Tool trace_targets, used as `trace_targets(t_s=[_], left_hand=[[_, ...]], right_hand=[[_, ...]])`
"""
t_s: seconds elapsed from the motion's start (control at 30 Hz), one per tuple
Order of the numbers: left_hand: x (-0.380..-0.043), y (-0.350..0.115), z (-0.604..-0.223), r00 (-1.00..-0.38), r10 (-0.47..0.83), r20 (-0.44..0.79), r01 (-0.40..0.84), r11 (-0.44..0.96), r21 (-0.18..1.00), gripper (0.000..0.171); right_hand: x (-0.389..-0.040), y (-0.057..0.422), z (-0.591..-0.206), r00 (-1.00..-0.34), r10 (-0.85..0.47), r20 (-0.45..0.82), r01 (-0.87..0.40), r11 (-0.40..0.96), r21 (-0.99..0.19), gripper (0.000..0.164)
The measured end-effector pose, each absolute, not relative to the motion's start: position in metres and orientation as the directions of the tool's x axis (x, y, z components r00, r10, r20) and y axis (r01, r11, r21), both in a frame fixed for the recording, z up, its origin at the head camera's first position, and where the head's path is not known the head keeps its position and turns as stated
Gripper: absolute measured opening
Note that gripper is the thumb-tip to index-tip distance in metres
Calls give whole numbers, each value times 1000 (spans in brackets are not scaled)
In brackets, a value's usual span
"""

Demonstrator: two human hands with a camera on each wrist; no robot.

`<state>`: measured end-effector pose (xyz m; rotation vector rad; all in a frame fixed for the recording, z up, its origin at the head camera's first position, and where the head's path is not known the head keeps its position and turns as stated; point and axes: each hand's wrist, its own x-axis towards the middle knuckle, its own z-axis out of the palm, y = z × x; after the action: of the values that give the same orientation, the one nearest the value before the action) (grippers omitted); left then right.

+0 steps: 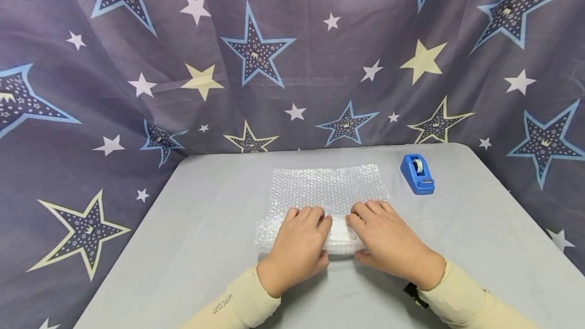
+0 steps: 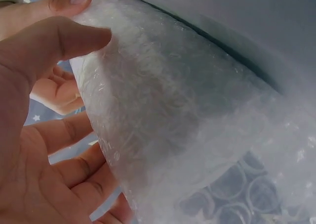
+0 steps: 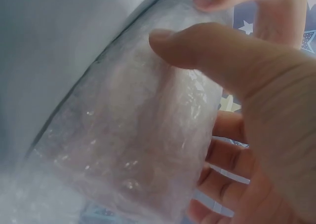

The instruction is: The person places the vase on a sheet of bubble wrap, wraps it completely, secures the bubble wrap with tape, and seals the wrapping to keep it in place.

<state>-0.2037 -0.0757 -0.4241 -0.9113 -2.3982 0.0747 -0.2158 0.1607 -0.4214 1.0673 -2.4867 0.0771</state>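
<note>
A sheet of clear bubble wrap (image 1: 326,187) lies on the table, its far part flat. Its near part is rolled into a thick bundle (image 1: 340,240), and what is inside cannot be made out. My left hand (image 1: 299,242) grips the bundle on the left, thumb on the near side and fingers over the top. On the right my right hand (image 1: 388,240) holds it the same way. Both wrist views show each thumb pressing the wrapped plastic (image 2: 153,95), with the other fingers around its far side.
A blue tape dispenser (image 1: 417,174) with a roll of tape stands at the back right of the grey-white table (image 1: 205,217). A dark curtain (image 1: 320,65) printed with stars hangs behind the table and along its sides.
</note>
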Motion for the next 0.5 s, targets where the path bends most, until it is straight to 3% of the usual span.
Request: trace_targets(t_s=[0.27, 0.5], left_hand=[[-204, -75, -424, -601, 631, 491, 578, 767, -278, 66], [-203, -76, -424, -639, 618, 457, 571, 780, -256, 76]], right_hand=[[-217, 160, -423, -585, -688, 430, -708, 692, 143, 69], [-216, 159, -421, -592, -684, 427, -702, 697, 144, 72]])
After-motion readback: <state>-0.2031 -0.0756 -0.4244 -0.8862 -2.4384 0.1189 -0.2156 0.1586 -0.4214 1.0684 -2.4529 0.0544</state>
